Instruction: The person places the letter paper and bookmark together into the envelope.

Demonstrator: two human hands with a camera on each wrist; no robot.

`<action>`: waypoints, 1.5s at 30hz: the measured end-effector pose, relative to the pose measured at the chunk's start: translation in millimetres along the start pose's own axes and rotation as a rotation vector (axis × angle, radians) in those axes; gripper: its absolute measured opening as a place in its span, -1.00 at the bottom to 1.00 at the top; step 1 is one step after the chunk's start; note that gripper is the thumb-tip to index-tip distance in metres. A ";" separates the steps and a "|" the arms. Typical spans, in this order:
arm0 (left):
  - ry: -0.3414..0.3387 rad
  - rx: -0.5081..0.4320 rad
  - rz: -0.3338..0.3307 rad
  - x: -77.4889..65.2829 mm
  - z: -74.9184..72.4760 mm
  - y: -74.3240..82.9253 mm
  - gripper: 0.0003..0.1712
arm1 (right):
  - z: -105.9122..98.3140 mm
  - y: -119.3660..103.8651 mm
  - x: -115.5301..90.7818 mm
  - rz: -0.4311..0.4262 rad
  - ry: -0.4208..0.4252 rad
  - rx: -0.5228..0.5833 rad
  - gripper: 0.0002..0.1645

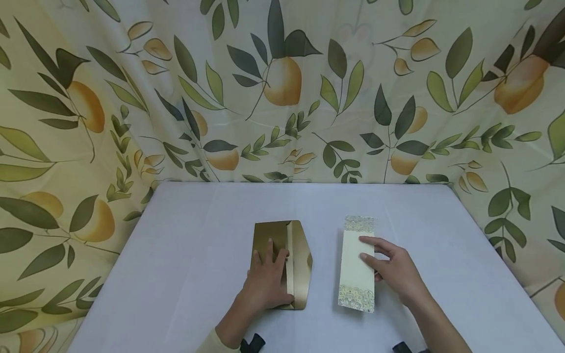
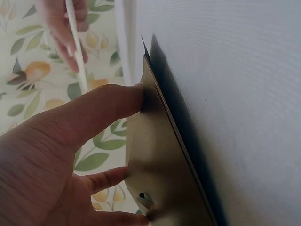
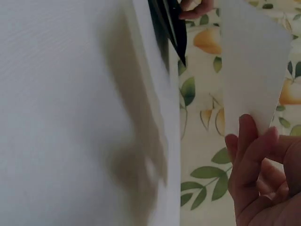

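A gold envelope (image 1: 270,233) lies on the table with its pointed flap (image 1: 302,264) folded out to the right. My left hand (image 1: 266,284) rests on it with fingers spread; in the left wrist view the thumb (image 2: 110,103) and fingertips touch the envelope (image 2: 155,146). My right hand (image 1: 399,269) pinches a long cream card (image 1: 355,260) with patterned bands at both ends by its right edge. The right wrist view shows the card (image 3: 251,66) raised off the table, its plain back toward the camera and my fingers (image 3: 249,160) behind its lower edge.
A white cloth covers the table (image 1: 198,245). Behind and beside it hangs a curtain (image 1: 282,132) printed with fruit and leaves. The card stands to the right of the envelope, with a strip of white cloth between them.
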State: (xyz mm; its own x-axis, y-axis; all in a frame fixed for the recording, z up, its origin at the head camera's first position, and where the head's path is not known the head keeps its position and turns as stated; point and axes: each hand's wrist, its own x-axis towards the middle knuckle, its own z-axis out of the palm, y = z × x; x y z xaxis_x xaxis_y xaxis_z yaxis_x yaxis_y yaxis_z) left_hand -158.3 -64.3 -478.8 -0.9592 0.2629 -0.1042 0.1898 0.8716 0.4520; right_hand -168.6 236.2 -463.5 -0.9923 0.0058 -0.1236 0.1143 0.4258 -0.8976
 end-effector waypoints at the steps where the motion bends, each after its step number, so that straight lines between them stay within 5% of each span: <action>1: -0.001 -0.002 0.001 0.0 -0.2 -0.1 0.05 | 3.0 -2.7 0.4 -0.008 -0.019 -0.003 -0.41; 8: 0.010 -0.010 0.011 -0.1 -0.6 -1.0 0.05 | 30.2 -20.6 2.9 -0.055 -0.111 0.004 -0.53; 17: -0.012 -0.042 0.012 0.7 -3.1 -1.1 0.11 | 57.8 -38.8 9.5 -0.132 -0.296 -0.155 -0.46; 24: -0.036 -0.044 0.008 0.9 -5.0 0.4 0.12 | 70.8 -45.8 18.1 -0.199 -0.280 -0.161 -0.49; 36: -0.066 -0.064 0.007 1.5 -5.6 -3.0 0.15 | 84.5 -41.1 29.1 -0.179 -0.300 -0.139 -0.56; 45: -0.081 -0.057 0.021 1.2 -5.3 -3.0 0.13 | 96.6 -48.9 38.0 -0.224 -0.296 -0.226 -0.60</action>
State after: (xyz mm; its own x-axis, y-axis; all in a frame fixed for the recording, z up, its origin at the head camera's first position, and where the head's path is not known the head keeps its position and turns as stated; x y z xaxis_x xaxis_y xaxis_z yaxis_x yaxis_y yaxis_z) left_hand -161.2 -68.8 -475.6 -0.9348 0.3150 -0.1643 0.1948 0.8412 0.5045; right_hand -207.3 128.2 -465.2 -0.9312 -0.3552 -0.0820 -0.1482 0.5743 -0.8051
